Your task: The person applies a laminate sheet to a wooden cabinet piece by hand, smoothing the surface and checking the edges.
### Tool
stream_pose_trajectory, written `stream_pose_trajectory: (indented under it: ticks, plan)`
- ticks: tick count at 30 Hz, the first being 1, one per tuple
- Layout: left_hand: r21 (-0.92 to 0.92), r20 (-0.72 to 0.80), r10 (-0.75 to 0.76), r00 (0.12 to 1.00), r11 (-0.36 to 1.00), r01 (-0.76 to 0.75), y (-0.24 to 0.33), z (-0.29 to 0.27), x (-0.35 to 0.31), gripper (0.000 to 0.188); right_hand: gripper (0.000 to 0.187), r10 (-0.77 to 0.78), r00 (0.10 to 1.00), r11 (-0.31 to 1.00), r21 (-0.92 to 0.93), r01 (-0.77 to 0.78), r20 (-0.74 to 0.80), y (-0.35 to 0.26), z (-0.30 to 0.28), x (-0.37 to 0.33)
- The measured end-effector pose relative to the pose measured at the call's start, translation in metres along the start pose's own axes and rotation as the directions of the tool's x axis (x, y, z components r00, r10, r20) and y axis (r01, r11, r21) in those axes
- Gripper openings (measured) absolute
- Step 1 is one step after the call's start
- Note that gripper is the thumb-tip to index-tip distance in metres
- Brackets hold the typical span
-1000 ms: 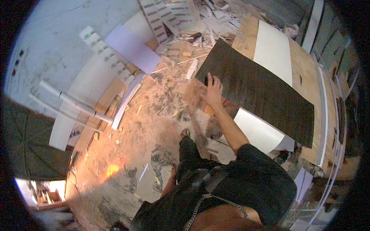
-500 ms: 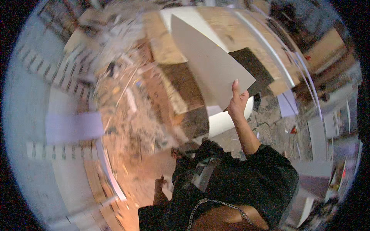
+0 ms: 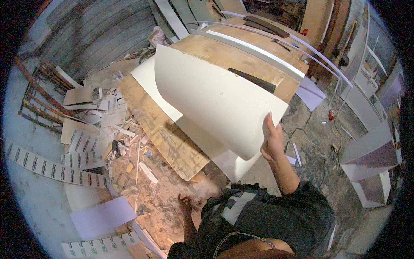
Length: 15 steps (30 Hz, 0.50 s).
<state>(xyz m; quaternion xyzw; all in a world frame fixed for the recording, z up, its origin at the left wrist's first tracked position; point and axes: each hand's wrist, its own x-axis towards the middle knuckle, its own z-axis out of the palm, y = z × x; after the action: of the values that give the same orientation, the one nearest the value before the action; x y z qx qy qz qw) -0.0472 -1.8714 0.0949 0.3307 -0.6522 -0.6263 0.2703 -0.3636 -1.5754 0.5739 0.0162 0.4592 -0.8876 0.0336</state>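
Observation:
My right hand (image 3: pixel 274 140) grips the near right corner of a large, thin, off-white sheet (image 3: pixel 207 95), thumb lying on its upper face. That sheet is raised and bowed over a plywood-topped table (image 3: pixel 144 116). Beneath it a second white sheet (image 3: pixel 148 86) lies on the table, with its near end curling past the table's edge; much of it is covered or shaded. A dark strip (image 3: pixel 252 80) shows from behind the raised sheet. Low beside my body, my left hand (image 3: pixel 184 203) hangs with its fingers apart, holding nothing.
A long white strip (image 3: pixel 258 54) and dark slats (image 3: pixel 267 26) lie across the table's far side. Wood scraps (image 3: pixel 148 172) litter the floor at left. Lilac boards (image 3: pixel 103 216) lean on the left, and white box-like panels (image 3: pixel 368 164) stand at right.
My view has swung and steadied. The raised sheet, seen steeply before, now shows its broad face, bowed across the table. My right hand keeps its corner; my left hand still hangs low.

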Motion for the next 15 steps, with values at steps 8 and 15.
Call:
stream_pose_trajectory:
  ticks: [8,15]
  plan:
    - [-0.102,-0.236,0.188,0.953,0.971,-0.217,0.239,0.102,0.101,0.043,0.044,0.007,1.000,0.997,0.071,-0.008,0.022,0.005,-0.001,-0.004]
    - [-0.104,0.015,0.403,0.915,0.911,-0.400,0.362,0.172,0.172,0.047,0.037,-0.007,1.000,0.999,0.040,0.008,-0.024,0.013,0.005,-0.005]
